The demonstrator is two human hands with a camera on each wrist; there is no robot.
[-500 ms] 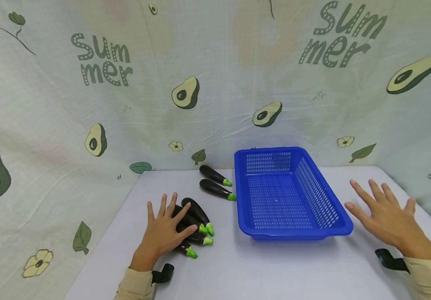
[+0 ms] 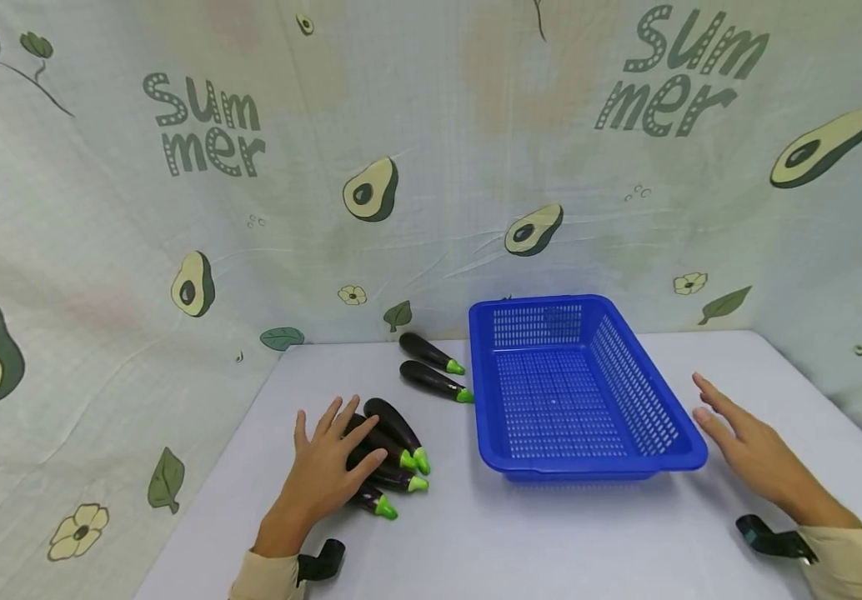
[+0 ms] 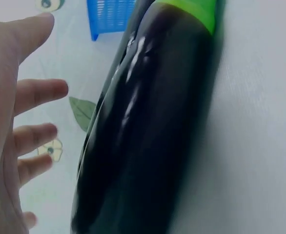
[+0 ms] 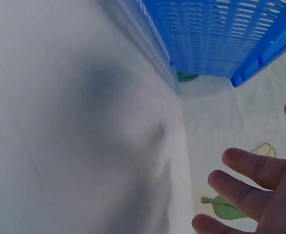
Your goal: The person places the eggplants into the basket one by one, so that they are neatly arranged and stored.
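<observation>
My left hand point(image 2: 318, 479), fingers apart and slightly bent, hovers over a cluster of several dark purple eggplants point(image 2: 395, 421) with green stem ends. It partly covers them and grips none. Close up in the left wrist view, one glossy eggplant point(image 3: 143, 107) fills the middle, with a gap between it and the fingers point(image 3: 40, 95). To the right of a blue perforated plastic basket point(image 2: 588, 463), my right hand point(image 2: 761, 458) is held edge-on, thumb toward the basket and holding nothing. In the right wrist view its fingers point(image 4: 243, 195) are extended, apart from the basket point(image 4: 196, 44).
Two more eggplants point(image 2: 423, 350) lie at the back, left of the basket; the nearer one's stem end reaches the basket wall. A white cloth covers the table point(image 2: 551, 542). Behind it hangs a curtain point(image 2: 438, 125) printed with avocados and leaves.
My right hand has turned from palm-down with spread fingers to edge-on, its fingers now closer together. My left fingers have bent a little over the eggplants. The eggplants and basket stay put.
</observation>
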